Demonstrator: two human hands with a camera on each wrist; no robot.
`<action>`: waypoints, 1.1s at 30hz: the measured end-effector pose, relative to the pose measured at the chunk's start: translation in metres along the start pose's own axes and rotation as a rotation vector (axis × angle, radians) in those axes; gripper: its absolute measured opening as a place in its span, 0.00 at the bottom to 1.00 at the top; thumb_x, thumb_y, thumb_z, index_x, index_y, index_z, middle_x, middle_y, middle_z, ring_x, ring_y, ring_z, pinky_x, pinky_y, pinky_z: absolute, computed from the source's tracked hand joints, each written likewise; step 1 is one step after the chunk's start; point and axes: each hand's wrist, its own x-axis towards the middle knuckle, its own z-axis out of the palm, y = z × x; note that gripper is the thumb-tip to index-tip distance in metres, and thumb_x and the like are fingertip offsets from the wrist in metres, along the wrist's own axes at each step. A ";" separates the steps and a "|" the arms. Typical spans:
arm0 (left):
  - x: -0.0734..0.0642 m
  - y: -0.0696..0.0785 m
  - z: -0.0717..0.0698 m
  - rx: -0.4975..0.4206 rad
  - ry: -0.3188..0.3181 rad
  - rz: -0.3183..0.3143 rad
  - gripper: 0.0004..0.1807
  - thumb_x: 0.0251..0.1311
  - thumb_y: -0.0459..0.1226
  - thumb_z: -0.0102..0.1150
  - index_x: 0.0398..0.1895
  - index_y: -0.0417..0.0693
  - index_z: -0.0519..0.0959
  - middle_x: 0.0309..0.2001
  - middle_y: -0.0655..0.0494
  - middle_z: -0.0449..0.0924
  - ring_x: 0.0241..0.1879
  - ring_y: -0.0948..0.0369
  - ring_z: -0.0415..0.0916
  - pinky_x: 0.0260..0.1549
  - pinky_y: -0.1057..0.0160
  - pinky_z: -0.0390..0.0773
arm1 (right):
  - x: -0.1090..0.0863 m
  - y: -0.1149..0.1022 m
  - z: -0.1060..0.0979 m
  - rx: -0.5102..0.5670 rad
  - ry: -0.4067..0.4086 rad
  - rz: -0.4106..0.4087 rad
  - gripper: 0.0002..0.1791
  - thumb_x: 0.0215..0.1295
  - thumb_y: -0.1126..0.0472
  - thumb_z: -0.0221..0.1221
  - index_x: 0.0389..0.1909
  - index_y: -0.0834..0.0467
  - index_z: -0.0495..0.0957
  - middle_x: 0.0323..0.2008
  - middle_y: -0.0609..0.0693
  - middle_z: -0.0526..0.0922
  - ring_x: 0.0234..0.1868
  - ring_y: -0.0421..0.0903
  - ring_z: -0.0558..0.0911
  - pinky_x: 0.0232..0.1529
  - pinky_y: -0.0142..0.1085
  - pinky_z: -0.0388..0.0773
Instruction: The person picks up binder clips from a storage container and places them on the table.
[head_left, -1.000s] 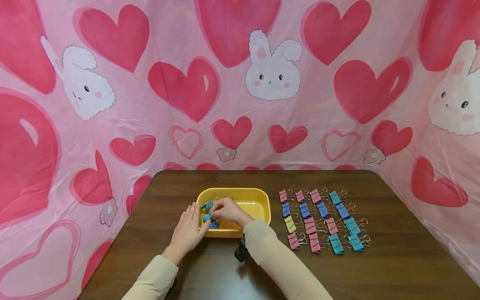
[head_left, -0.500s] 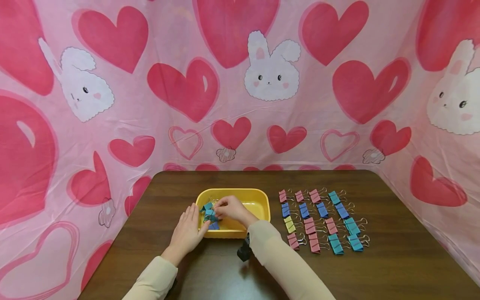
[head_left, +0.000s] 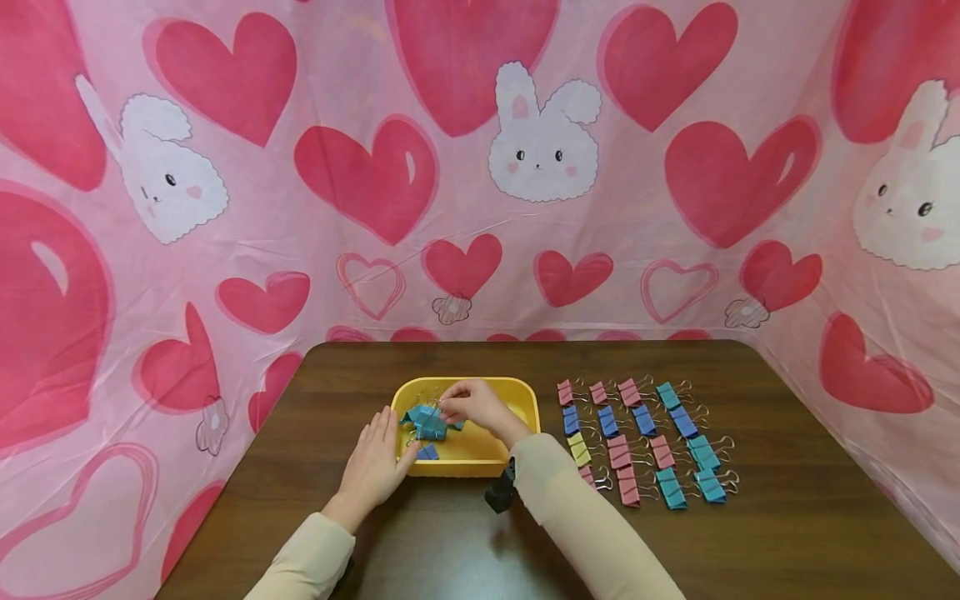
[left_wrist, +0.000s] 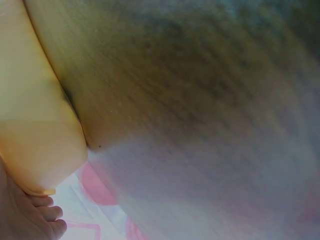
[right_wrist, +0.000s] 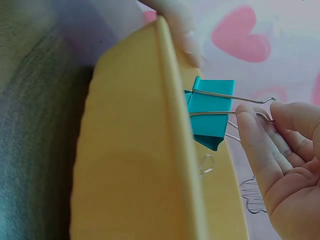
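Observation:
My left hand (head_left: 375, 457) rests along the left end of the yellow tray (head_left: 461, 469), fingers straight and thumb over its near left corner. Part of that hand (left_wrist: 30, 217) shows beside the tray wall in the left wrist view. Above the tray's left half, my right hand (head_left: 480, 407) pinches a wire handle of a teal binder clip (right_wrist: 212, 107) between thumb and finger. Other teal clips lie partly hidden behind it. A blue binder clip (head_left: 427, 452) lies in the tray close to my left thumb.
Right of the tray, several pink, blue, yellow and teal binder clips (head_left: 619, 451) lie in rows on the brown table (head_left: 420, 542). My right sleeve (head_left: 592, 517) covers part of the nearest pink clip. A pink heart-patterned cloth (head_left: 465, 208) hangs behind the table.
My right hand has moved a little right and away from me, bringing the teal binder clip up from the others in the tray's left end. The left hand has stayed put.

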 end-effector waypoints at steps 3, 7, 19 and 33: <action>0.000 0.000 0.000 0.004 -0.003 0.001 0.41 0.63 0.54 0.46 0.65 0.28 0.55 0.67 0.34 0.52 0.66 0.42 0.47 0.63 0.47 0.48 | -0.001 -0.004 -0.006 0.004 -0.002 -0.025 0.06 0.61 0.70 0.57 0.34 0.71 0.78 0.27 0.57 0.81 0.33 0.57 0.83 0.43 0.55 0.74; 0.000 0.001 -0.001 0.008 -0.010 -0.005 0.41 0.63 0.54 0.45 0.66 0.28 0.55 0.67 0.34 0.51 0.66 0.42 0.47 0.63 0.47 0.47 | -0.005 -0.010 -0.014 0.014 0.004 -0.049 0.08 0.60 0.70 0.58 0.35 0.73 0.78 0.26 0.58 0.82 0.30 0.55 0.83 0.38 0.50 0.77; -0.002 0.001 0.000 0.014 0.008 0.000 0.41 0.63 0.54 0.46 0.66 0.28 0.55 0.67 0.34 0.51 0.66 0.42 0.47 0.63 0.47 0.48 | -0.023 -0.030 -0.052 0.063 0.094 -0.082 0.11 0.60 0.70 0.57 0.40 0.75 0.75 0.27 0.58 0.82 0.27 0.49 0.83 0.40 0.49 0.77; -0.002 0.000 0.001 -0.002 0.015 -0.001 0.41 0.63 0.53 0.47 0.66 0.28 0.55 0.67 0.34 0.51 0.66 0.42 0.46 0.63 0.46 0.47 | -0.047 -0.042 -0.102 0.049 0.235 -0.124 0.13 0.62 0.69 0.57 0.42 0.76 0.73 0.31 0.60 0.82 0.28 0.46 0.83 0.37 0.41 0.79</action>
